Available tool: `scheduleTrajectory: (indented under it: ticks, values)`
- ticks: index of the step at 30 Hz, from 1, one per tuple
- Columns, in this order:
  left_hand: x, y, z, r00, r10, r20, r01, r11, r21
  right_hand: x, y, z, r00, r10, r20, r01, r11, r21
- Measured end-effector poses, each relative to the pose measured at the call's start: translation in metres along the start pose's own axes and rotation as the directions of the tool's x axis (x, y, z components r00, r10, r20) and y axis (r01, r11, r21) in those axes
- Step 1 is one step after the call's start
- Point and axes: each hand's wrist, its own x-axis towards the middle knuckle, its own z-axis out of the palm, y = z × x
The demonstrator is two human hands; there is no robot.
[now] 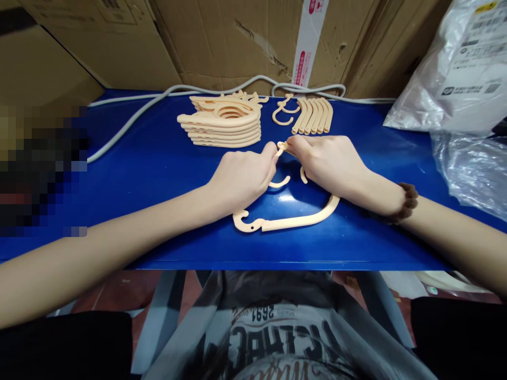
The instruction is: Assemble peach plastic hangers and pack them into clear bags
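A peach plastic hanger [293,219] lies on the blue table [158,158] in front of me, its body curving under both hands. My left hand [241,177] is closed around its left part, thumb and forefinger pinching at the top. My right hand [330,163] is closed too, pinching a small peach hook piece [282,146] where the two hands meet. A bead bracelet [406,203] sits on my right wrist.
A stack of peach hangers [224,124] lies at the back of the table. To its right are loose hooks [283,111] and a row of curved peach parts [312,115]. A white cable [130,119] runs along the back. Cardboard boxes [222,37] stand behind, plastic bags [463,74] at the right.
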Motion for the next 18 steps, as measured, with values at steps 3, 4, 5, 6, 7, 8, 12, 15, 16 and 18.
scheduleTrajectory:
  ticks: [3,4,5,6,7,8,12,15,16,18]
  values:
    - [0.0,-0.007,-0.003,0.997,0.063,-0.045,-0.061,0.998,0.03,-0.001,0.003,0.006,0.999,0.036,-0.032,-0.033,0.995,0.096]
    - [0.0,-0.009,-0.006,0.996,0.085,-0.039,-0.084,0.996,0.026,-0.001,0.004,0.008,0.998,0.046,-0.039,-0.04,0.99,0.139]
    - [0.0,-0.012,-0.009,0.994,0.105,-0.032,-0.104,0.994,0.021,-0.001,0.006,0.009,0.998,0.055,-0.041,-0.047,0.984,0.174]
    - [0.0,-0.013,-0.013,0.993,0.117,-0.031,-0.116,0.993,0.019,-0.001,0.008,0.011,0.997,0.064,-0.039,-0.055,0.979,0.197]
    - [-0.001,-0.014,-0.019,0.992,0.117,-0.038,-0.116,0.993,0.024,-0.001,0.01,0.011,0.997,0.071,-0.036,-0.062,0.976,0.208]
    - [-0.001,-0.014,-0.025,0.993,0.102,-0.058,-0.1,0.994,0.032,-0.001,0.011,0.012,0.996,0.078,-0.03,-0.07,0.975,0.209]
    - [0.003,-0.004,-0.057,0.988,-0.061,-0.142,0.069,0.996,0.054,-0.003,0.014,0.009,0.996,0.088,0.003,-0.087,0.984,0.157]
    - [0.022,0.009,-0.081,0.985,-0.071,-0.158,0.096,0.983,0.157,-0.004,0.011,0.008,0.995,0.096,-0.001,-0.096,0.99,0.106]
    - [0.033,0.013,-0.086,0.993,-0.023,-0.12,0.043,0.985,0.17,-0.004,0.01,0.007,0.995,0.1,-0.003,-0.099,0.99,0.101]
    - [0.06,0.019,-0.09,0.996,0.006,-0.087,0.007,0.988,0.152,-0.003,0.009,0.007,0.994,0.107,0.004,-0.107,0.988,0.112]
